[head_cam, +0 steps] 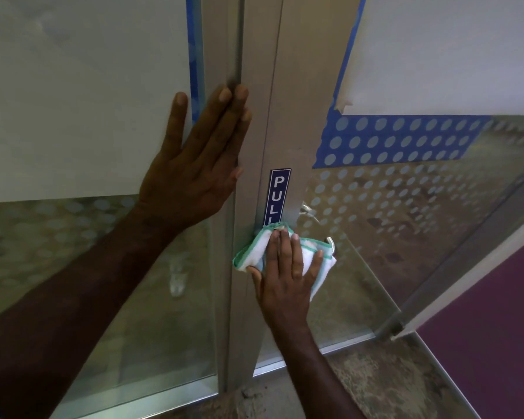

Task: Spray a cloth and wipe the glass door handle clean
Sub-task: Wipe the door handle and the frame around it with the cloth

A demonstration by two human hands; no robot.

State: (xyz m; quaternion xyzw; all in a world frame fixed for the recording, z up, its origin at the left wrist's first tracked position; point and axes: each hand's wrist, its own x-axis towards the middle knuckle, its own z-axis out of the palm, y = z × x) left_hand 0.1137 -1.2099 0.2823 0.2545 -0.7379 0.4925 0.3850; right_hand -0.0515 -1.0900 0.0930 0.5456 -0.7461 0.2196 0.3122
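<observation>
Head view looks down at a glass door with an aluminium frame (288, 122) running up the middle of the frame. At lower centre the right hand (285, 276) lies flat with its fingers spread, pressing a white cloth (254, 252) with green edging against the frame just below a blue PULL sticker (278, 196). The hand holds the cloth by pressure of palm and fingers, not by a closed grip; the thumb sits under the cloth's lower left edge. The cloth is bunched and covers most of the door handle (330, 244), of which only a curved metal end shows at the cloth's upper right corner. Whether the cloth touches the handle itself cannot be told, since the fabric hides that spot.

At centre left, the left hand (194, 164) is open and empty, palm flat against the neighbouring metal post (224, 282), fingers pointing up and close together, the fingertips resting on the post's edge.

A band of blue film with pale dots (406, 140) crosses the glass to the right of the sticker. White paper (451, 55) covers the glass in the upper right, with a torn lower corner. Speckled floor (390, 382) fills the bottom of the frame.
</observation>
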